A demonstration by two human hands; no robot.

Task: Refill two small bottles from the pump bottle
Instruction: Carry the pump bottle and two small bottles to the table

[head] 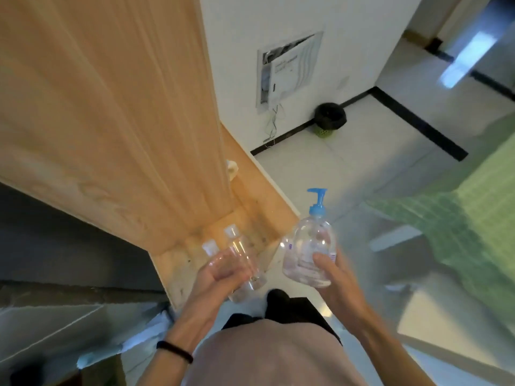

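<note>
My left hand (223, 274) grips two small clear bottles together, both with white caps. The taller small bottle (241, 252) lies to the right, the shorter one (209, 247) to the left with its body mostly hidden by my fingers. My right hand (331, 274) holds the clear pump bottle (309, 246) from below; its blue pump head (317, 200) points away from me. A little clear liquid sits in the pump bottle's base. Both hands are in the air in front of my body, over the floor.
A tall light wooden cabinet (111, 107) with a low shelf edge (250, 213) stands just ahead and left. A black-lined bin (330, 118) sits by the white wall. A green-covered bed (473, 218) is on the right. White tiled floor (348, 162) lies between.
</note>
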